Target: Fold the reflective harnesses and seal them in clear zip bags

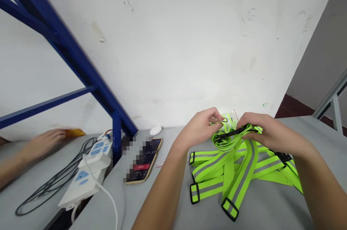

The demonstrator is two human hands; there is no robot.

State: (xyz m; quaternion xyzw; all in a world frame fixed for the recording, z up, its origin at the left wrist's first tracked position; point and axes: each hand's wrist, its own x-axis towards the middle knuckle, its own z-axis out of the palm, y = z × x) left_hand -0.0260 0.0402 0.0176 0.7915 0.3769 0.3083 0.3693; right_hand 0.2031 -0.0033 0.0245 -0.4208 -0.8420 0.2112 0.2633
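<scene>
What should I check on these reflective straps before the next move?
1. Left hand and right hand both on the green bundle: ok.
2. Black band across the bundle fastened: cannot tell, the right hand's fingers cover part of it.
3. Loose straps resting on the table, none seen over an edge: ok.
4. Phone apart from the straps: ok.
5. Clear bag behind the hands, open or shut: cannot tell.
6. Other person's hand apart from the straps: ok, though blurred.
</scene>
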